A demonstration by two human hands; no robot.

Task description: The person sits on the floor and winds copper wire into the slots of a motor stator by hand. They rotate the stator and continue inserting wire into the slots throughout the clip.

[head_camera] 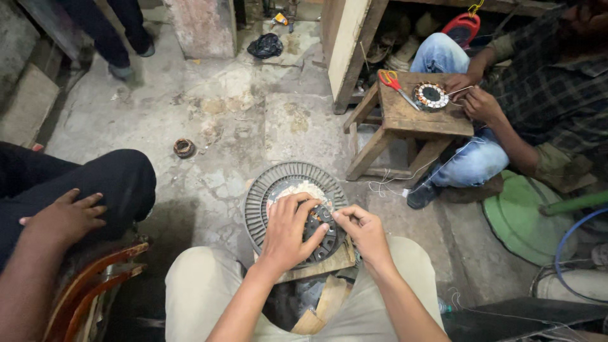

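One round grey ribbed metal motor stator [266, 190] is pressed flat under the left hand [288, 231], while its winding gets pinched by the right hand [361, 231].

This is a small repair workshop, the kind where people sit low and fix motor parts. The floor [240, 120] is old cracked concrete with stains and dust. A round grey ribbed motor part [278, 183] lies on a scrap of wood in front of the person. Across from them, another person sits at a little wooden stool [418, 117] used as a desk, with a ring of copper wire coils [430, 95] and red-handled scissors [394, 82] on it. Loose thread [386, 183] trails on the floor. A small rusty ring [184, 147] lies by itself. A green round lid [516, 218] and hoses lie nearby on the right.
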